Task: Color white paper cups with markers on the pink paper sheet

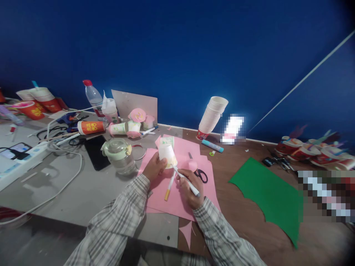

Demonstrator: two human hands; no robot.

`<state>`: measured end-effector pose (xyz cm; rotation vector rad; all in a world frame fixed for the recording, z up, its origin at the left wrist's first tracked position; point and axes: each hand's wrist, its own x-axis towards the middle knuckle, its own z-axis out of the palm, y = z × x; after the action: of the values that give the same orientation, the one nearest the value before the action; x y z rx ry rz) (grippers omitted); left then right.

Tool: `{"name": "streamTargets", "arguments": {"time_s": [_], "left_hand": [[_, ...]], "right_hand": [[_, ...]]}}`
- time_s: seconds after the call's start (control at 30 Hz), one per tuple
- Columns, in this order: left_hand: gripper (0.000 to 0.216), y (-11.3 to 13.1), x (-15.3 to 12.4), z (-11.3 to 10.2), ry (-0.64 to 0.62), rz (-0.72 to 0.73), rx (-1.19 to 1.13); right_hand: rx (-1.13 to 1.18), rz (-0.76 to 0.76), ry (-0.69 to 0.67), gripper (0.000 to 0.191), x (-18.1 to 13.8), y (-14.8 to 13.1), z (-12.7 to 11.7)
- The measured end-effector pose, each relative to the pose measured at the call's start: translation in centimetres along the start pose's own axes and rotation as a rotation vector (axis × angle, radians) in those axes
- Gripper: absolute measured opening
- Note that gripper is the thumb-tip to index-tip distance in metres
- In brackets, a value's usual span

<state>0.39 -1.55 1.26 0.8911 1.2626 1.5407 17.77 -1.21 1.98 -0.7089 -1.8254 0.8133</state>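
White marker [190, 186] slants forward-left, its tip at the paper cup [166, 154].

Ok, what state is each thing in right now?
White cup: gripped in left hand
White pen: gripped in right hand, tip at the cup; contact unclear
Yellow-ended pen: lying on pink paper
Scissors: lying down, partly hidden; open or shut unclear
Jar: lid on
Bottle: cap on
Lettered red cup: on its side
Cup stack: standing, nested
Green sheet: flat, one edge scalloped
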Motion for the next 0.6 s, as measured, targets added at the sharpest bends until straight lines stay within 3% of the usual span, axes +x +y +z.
{"name": "streamTargets", "arguments": {"time_s": [0.6], "left_hand": [[0.044,-0.04,-0.04,0.00,-0.012,0.008,0.006]], "right_hand": [[0.013,0.004,0.007,0.022,0.03,0.14,0.00]]}}
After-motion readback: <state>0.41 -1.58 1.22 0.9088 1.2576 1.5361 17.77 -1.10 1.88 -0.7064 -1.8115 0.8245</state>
